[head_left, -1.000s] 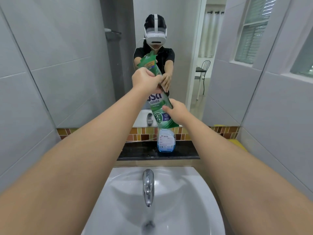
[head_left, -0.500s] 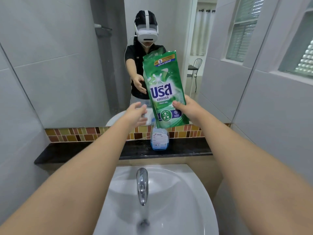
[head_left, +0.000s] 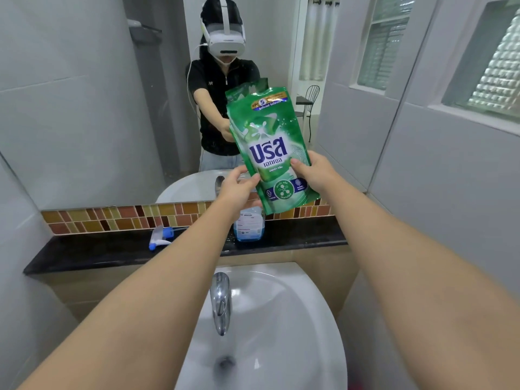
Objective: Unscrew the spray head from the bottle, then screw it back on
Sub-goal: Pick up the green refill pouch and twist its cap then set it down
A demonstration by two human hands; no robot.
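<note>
A clear bottle [head_left: 249,227] with blue liquid stands on the black ledge [head_left: 112,250] behind the sink, its neck hidden by a green refill pouch [head_left: 270,147]. The white and blue spray head [head_left: 160,235] lies on its side on the ledge, left of the bottle and apart from it. My right hand [head_left: 315,171] grips the pouch's right edge and holds it upright above the bottle. My left hand [head_left: 239,185] touches the pouch's lower left edge with thumb and fingers around it.
A white sink [head_left: 261,327] with a chrome tap [head_left: 221,299] sits below the ledge. A mirror [head_left: 84,108] above a strip of brown mosaic tiles reflects a person wearing a headset. Grey tiled walls close in on both sides.
My left hand let go of the pouch's top, dropped, then came up to its lower left edge. The pouch went from tilted to upright. The view shifted, and the spray head came into sight.
</note>
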